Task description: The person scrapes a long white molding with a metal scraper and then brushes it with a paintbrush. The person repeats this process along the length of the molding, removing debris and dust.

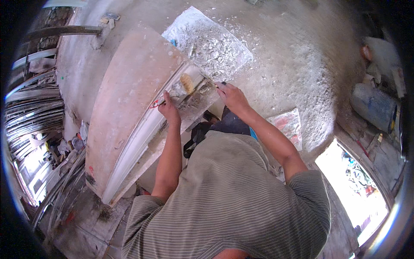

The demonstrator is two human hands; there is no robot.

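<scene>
A long, curved-edge work board (pixel 133 73) runs diagonally in front of me, with white moulding strips (pixel 129 159) along its near side. My left hand (pixel 170 111) is closed at the board's edge, thumb raised, beside a small thin red-and-white piece (pixel 155 104); the hand seems to grip it. At the board's far right corner, my right hand (pixel 233 97) is closed around a small tool with a dark end (pixel 223 83); its kind is too small to tell. Between the hands, a yellowish-brown rough lump (pixel 186 83) lies on the board, near a greyish residue-covered strip (pixel 198 97).
Beyond the board lies a white sheet (pixel 194 26) heaped with white flakes. A printed sheet (pixel 286 125) is on the dusty floor at right. Stacked long strips (pixel 34 108) line the left side. A blue-grey drum (pixel 374 108) lies at right, above a bright doorway (pixel 353 185).
</scene>
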